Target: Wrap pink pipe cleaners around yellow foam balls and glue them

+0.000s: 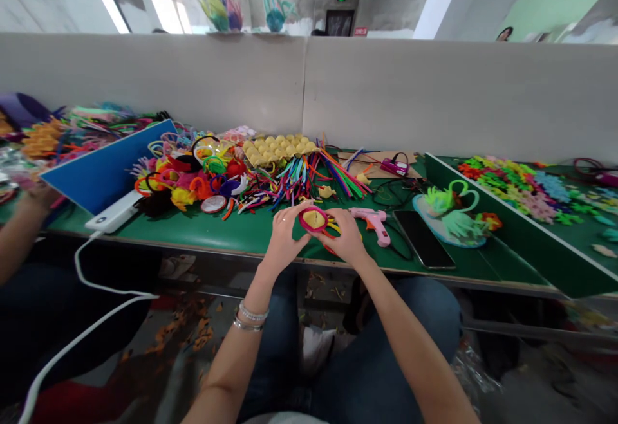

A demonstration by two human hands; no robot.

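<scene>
Both my hands meet over the front edge of the green table [232, 231]. My left hand [284, 234] and my right hand [345, 234] are closed from either side on a small craft piece [313, 218]: a pale yellow dome ringed by a pink pipe cleaner, with red and yellow stems hanging under it. Two bracelets sit on my left wrist. Just behind lie a heap of coloured pipe cleaners [299, 176] and a yellow egg tray [277, 147].
A pink glue gun [374, 221] and a black phone [423, 237] lie right of my hands, beside a green pipe-cleaner figure [454, 215]. A green divider [512, 224] separates foam flowers [506, 183]. Another person's arm [19, 231], a blue board [109, 166] and a white cable [87, 321] are left.
</scene>
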